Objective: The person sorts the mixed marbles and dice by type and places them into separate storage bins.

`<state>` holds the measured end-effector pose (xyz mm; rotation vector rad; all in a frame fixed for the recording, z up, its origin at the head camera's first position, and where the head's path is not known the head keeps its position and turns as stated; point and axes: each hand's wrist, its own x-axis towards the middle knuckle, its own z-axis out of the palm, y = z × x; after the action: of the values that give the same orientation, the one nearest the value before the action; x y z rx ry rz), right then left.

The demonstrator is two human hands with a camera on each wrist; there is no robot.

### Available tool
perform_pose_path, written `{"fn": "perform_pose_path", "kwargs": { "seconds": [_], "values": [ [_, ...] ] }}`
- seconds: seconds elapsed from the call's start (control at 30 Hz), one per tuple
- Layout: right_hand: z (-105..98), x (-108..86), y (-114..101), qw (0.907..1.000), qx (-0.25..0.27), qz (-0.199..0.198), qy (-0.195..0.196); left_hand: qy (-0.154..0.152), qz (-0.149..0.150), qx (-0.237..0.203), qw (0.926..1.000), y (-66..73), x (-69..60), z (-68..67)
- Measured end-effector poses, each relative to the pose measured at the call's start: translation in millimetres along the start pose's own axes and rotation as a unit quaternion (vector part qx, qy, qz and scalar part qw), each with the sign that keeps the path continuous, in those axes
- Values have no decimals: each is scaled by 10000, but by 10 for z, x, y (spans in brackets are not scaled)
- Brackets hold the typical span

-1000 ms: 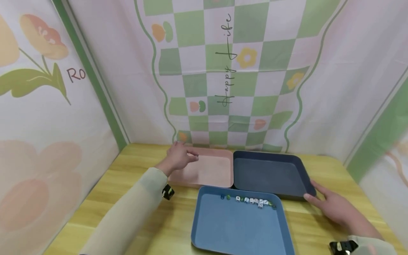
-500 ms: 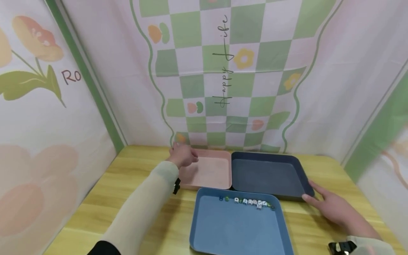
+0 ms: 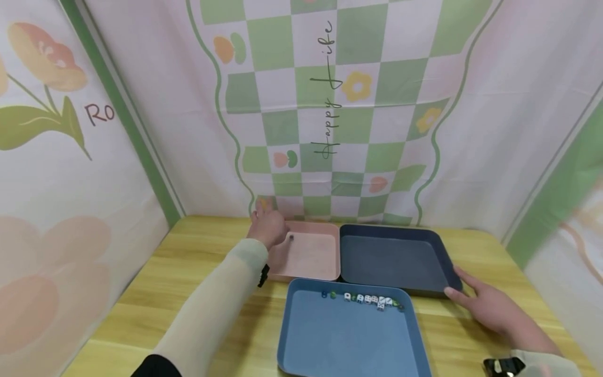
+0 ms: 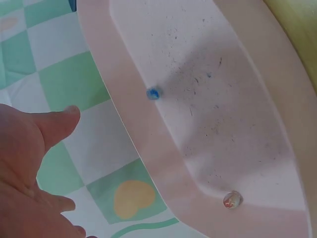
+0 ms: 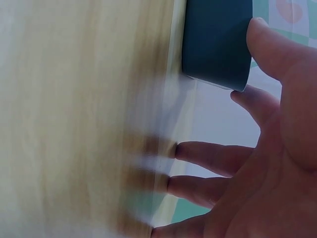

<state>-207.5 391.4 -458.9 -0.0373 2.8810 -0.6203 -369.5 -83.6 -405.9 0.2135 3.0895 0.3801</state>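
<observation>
Behind the pink tray [image 3: 315, 256], checked cloth [image 3: 320, 123] reads "Happy Life".

Versus 1 s ago, I now see a small dark bead [image 3: 291, 237] near the far wall of the pink tray [image 3: 316, 256], not visible in either earlier shot. My left hand [image 3: 268, 229] quit pointing right; fingers now fan toward far. Left sleeve [image 3: 214, 303] reaches farther. Head view drifted slightly right.

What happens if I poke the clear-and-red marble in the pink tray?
The marble looks round, so it would probably roll easily. It looks glassy, so it may feel slippery. The pink tray has raised walls that might stop it.
</observation>
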Motion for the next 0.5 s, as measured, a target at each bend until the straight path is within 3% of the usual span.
{"fn": "perform_pose_path", "kwargs": {
  "seconds": [0.17,0.5],
  "values": [
    [-7,9,3,10000,-27,23,-2,158,-22,-284,9995,-9,-7,-2],
    [-7,13,-4,10000,-38,-6,-45,-89,-88,-526,9985,-41,-24,-11]
  ]
}}
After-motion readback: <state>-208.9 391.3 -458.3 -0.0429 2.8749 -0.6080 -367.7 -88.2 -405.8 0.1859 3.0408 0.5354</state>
